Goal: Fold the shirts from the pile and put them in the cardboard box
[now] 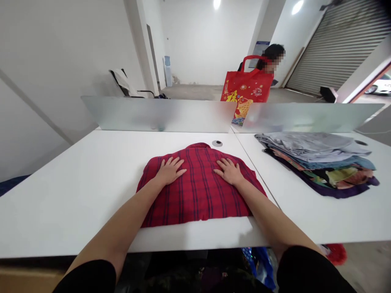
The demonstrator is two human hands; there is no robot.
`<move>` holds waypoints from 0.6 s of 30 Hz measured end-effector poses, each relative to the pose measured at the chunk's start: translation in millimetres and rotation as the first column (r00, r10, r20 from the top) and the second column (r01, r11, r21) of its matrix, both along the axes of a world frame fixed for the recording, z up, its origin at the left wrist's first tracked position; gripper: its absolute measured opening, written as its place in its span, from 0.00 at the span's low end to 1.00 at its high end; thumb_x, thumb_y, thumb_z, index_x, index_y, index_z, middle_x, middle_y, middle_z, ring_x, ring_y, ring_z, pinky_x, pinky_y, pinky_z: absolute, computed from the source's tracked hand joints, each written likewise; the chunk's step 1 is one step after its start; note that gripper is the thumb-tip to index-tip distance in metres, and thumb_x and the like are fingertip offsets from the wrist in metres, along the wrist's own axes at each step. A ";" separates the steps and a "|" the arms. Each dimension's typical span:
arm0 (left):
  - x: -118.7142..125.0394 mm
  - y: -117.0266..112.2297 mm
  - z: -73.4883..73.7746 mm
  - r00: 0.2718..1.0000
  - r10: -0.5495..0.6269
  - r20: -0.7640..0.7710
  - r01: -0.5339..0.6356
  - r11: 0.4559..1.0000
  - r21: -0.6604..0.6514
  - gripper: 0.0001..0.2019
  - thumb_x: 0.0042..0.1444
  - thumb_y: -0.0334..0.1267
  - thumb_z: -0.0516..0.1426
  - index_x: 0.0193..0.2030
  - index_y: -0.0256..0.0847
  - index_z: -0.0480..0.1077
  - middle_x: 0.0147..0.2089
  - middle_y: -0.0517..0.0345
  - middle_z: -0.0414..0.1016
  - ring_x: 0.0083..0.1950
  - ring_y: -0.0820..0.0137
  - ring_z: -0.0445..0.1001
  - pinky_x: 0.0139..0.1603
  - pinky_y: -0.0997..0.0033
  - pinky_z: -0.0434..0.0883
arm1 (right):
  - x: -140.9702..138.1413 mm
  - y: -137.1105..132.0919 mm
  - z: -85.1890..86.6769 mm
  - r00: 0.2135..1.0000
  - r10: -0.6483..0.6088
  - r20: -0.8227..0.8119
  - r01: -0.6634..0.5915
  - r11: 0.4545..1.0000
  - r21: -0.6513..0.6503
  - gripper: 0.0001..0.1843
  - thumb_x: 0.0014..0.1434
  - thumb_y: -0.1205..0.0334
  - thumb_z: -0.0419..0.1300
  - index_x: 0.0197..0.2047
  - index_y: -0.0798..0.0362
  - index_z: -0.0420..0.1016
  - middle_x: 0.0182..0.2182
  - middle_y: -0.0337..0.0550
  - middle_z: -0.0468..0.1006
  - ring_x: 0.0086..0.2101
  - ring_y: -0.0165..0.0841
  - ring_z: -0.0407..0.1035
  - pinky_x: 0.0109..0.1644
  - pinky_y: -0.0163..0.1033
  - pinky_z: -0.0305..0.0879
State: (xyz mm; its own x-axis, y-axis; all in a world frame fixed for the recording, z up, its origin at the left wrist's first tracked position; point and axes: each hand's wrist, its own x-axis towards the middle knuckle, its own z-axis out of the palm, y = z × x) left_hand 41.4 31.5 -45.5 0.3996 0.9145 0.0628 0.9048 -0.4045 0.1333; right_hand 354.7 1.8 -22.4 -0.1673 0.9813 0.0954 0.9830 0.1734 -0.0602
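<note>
A red cloth shirt with dark-blue checks [198, 185] lies under the left hand [170, 171] and right hand [229, 171], their fingers spread wide and flat. Its collar [198, 145] sits beyond the fingertips. Beneath is a smooth white tabletop [67, 195]; right of the right fingers rests a multicoloured stack of folded clothes [320, 148].

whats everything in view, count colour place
flat seamed tabletop: 1, white, foreground
plaid cloth shirt: 1, red-navy, tabletop centre
folded clothes pile: 1, multicoloured, tabletop right
frosted partition panels: 2, pale, tabletop's far edge
printed shopping bag: 1, red, behind panels
person: 1, dark hair, behind bag
chair: 1, black, back left
water dispenser: 1, white-blue, back left
slatted shutter: 1, grey, back right
car: 1, white, far right
ceiling lights: 2, white, top
sleeves: 2, black, bottom corners
left hand: 1, bare, on shirt
right hand: 1, bare, on shirt
</note>
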 end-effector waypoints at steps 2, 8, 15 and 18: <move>0.3 0.0 1.7 1.000 0.008 0.005 -0.008 1.000 -0.022 0.31 0.66 0.58 0.41 0.72 0.47 0.52 0.74 0.51 0.49 0.74 0.49 0.45 0.68 0.35 0.46 | 4.5 1.3 1.2 0.994 -0.108 -0.020 0.108 0.994 -0.034 0.32 0.67 0.40 0.44 0.67 0.48 0.60 0.68 0.50 0.57 0.64 0.51 0.50 0.63 0.70 0.46; -22.0 -64.7 6.7 0.995 -0.095 0.019 0.095 0.995 -0.035 0.32 0.65 0.60 0.42 0.70 0.47 0.54 0.75 0.52 0.47 0.74 0.52 0.47 0.68 0.39 0.52 | 30.4 -72.5 -3.2 0.999 0.018 -0.040 -0.018 1.000 -0.003 0.29 0.67 0.42 0.45 0.66 0.44 0.63 0.68 0.47 0.57 0.65 0.49 0.49 0.64 0.67 0.47; -87.8 -144.3 -17.2 0.991 -0.128 -0.044 0.131 0.988 0.081 0.29 0.67 0.55 0.44 0.72 0.50 0.50 0.74 0.57 0.49 0.74 0.59 0.46 0.71 0.47 0.50 | 97.5 -146.1 -25.3 0.980 -0.174 -0.096 0.185 0.975 0.121 0.26 0.68 0.49 0.45 0.63 0.50 0.65 0.62 0.51 0.67 0.61 0.46 0.59 0.60 0.57 0.58; -98.7 -147.9 -13.1 0.998 -0.024 -0.054 0.026 0.999 0.035 0.28 0.67 0.53 0.43 0.71 0.51 0.53 0.74 0.56 0.50 0.74 0.57 0.48 0.69 0.42 0.52 | 111.0 -141.0 -17.6 0.922 -0.286 -0.261 0.316 0.945 0.084 0.24 0.63 0.48 0.52 0.55 0.55 0.72 0.50 0.54 0.77 0.49 0.43 0.72 0.54 0.48 0.66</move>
State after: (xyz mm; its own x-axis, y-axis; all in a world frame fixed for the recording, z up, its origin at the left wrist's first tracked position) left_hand -57.4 -116.4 -58.6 0.4256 0.9019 0.0732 0.8999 -0.4304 0.0705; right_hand 465.7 -139.2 -40.0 0.1774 0.9598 0.2174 0.9480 -0.1073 -0.2997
